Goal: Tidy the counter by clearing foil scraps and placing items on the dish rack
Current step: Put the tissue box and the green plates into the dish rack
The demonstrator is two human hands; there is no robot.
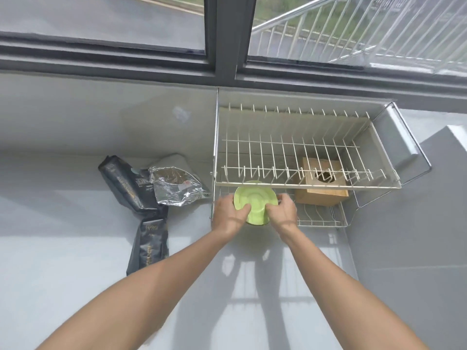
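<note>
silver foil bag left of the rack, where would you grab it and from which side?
Judging by its pose, pinch the silver foil bag at its crumpled lower-right corner, coming from the right front. That corner flares toward the dish rack and looks raised, while the bag's left edge overlaps the black packet. Both hands, left hand and right hand, currently hold the green plate.
</note>
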